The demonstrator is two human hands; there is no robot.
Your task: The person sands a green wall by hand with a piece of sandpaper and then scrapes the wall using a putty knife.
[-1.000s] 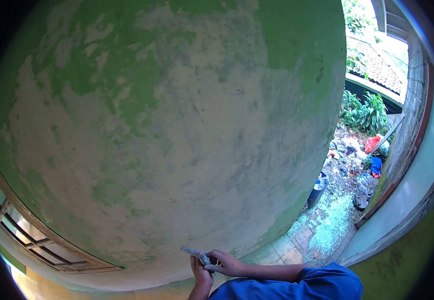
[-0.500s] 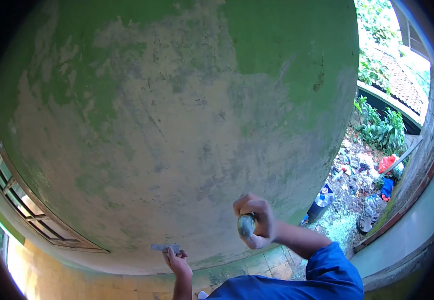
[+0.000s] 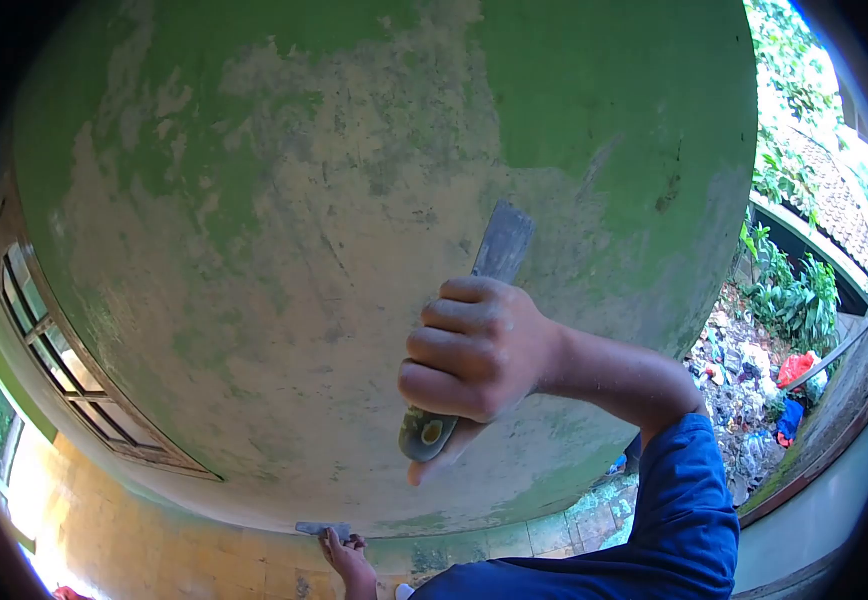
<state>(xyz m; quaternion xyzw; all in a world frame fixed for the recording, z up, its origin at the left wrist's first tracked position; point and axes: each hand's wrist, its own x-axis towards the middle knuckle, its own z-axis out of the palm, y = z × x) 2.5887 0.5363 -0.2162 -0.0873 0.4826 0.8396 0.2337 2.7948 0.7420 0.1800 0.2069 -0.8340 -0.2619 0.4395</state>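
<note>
My right hand (image 3: 474, 345) is closed around the dark handle of a putty knife (image 3: 505, 243), raised in front of the wall. Its grey, smeared blade points up and slightly right; the handle's butt sticks out below my fist. Lower down, near the bottom of the view, my left hand (image 3: 352, 562) pinches a flat grey scraper (image 3: 322, 528) that lies roughly level, pointing left. Behind both tools stands the wall (image 3: 354, 250), green paint with large pale, scraped or filled patches.
At the left is a wood-framed window (image 3: 64, 360). Yellowish floor tiles (image 3: 214, 560) run along the wall's foot. To the right, past the wall's edge, lie scattered rubbish (image 3: 739, 370), a red plastic bag (image 3: 796, 368) and green plants (image 3: 799, 290).
My right hand has risen and turned, so the putty knife's blade now shows pointing up. My left hand sits slightly lower, still with the scraper. The view has shifted a little.
</note>
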